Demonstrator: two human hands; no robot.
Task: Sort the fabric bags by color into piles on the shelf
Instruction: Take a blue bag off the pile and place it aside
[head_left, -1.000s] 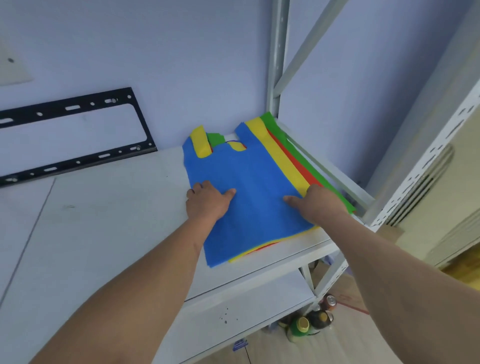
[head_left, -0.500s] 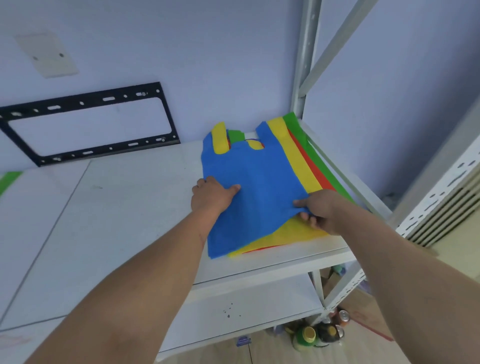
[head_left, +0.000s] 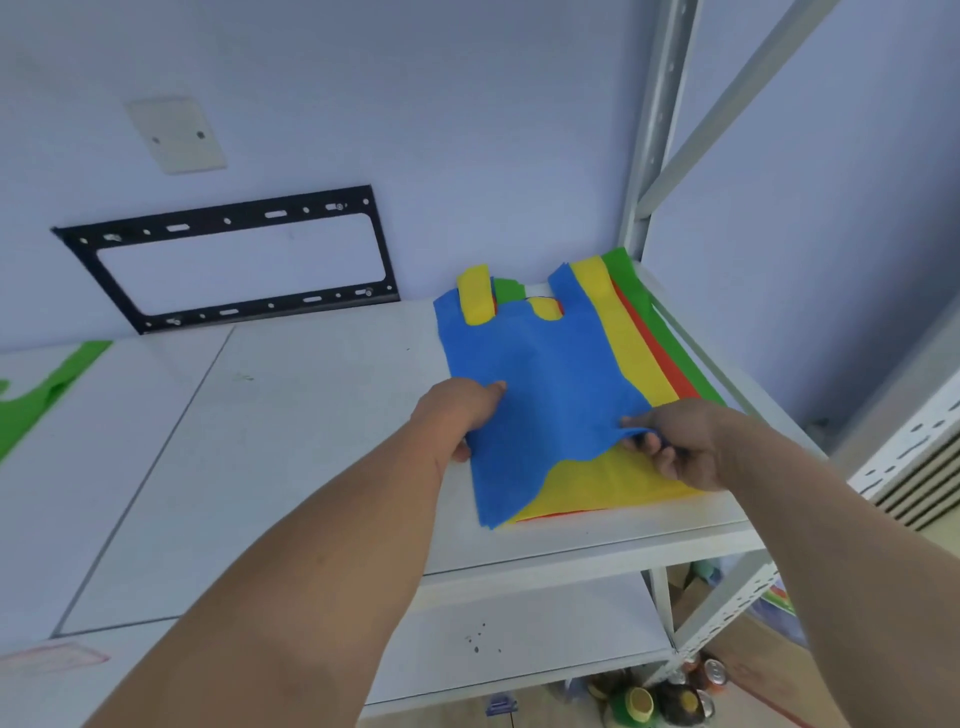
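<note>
1. Your left hand (head_left: 457, 415) grips the left edge of the blue non-woven fabric bag (head_left: 540, 384), thumb on top of the cloth and fingers curled under it.
2. Your right hand (head_left: 680, 447) pinches the blue bag's right edge, thumb over the fabric and fingers tucked beneath, so that side is raised off the layer below.
3. The blue bag lies on top of the stack at the right end of the white shelf (head_left: 311, 441), with its handles pointing toward the back wall and its lower left corner near the shelf's front edge.
4. Directly under it sits the yellow fabric bag (head_left: 608, 478), showing along the right side, at the front where the blue is lifted, and as a handle at the back.
5. Below the yellow one, the red fabric bag (head_left: 670, 364) shows only as a thin strip on the right.
6. The green fabric bag at the bottom of the stack (head_left: 654, 322) shows along the right, next to the shelf's grey metal rail.
7. Another green fabric bag (head_left: 36, 405) lies well apart at the shelf's far left end, cut off by the frame.
8. A black metal mounting bracket (head_left: 228, 260) hangs on the wall behind the shelf's back edge.
</note>
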